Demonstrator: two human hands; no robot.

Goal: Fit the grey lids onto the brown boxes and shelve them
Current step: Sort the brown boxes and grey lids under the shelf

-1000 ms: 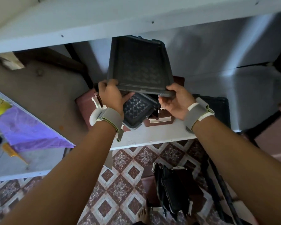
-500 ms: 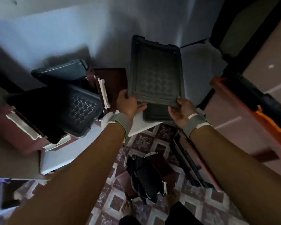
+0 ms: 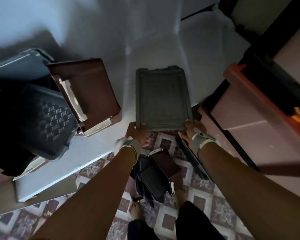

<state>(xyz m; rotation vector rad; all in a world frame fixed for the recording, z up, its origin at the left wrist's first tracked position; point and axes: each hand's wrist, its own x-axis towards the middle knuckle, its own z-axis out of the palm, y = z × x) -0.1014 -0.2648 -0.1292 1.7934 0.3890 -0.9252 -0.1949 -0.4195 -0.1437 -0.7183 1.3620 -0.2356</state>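
Head view: a flat, rectangular dark grey plastic lid (image 3: 163,99) is held above the right end of a white painted shelf (image 3: 87,153). Its long axis points away from the person, and its face has a raised rim and faint chequering. The left hand (image 3: 137,134) and right hand (image 3: 191,130) curl round its near corners. A glossy brown plastic box with white latches (image 3: 90,90) lies tilted to the left, apart from the lid.

Grey-and-white wristbands (image 3: 134,147) on both wrists, black trousers (image 3: 194,222), bare feet (image 3: 135,211)

Dim, bluish light from upper left; deep shadows at left; motion blur, wide-angle bending at edges
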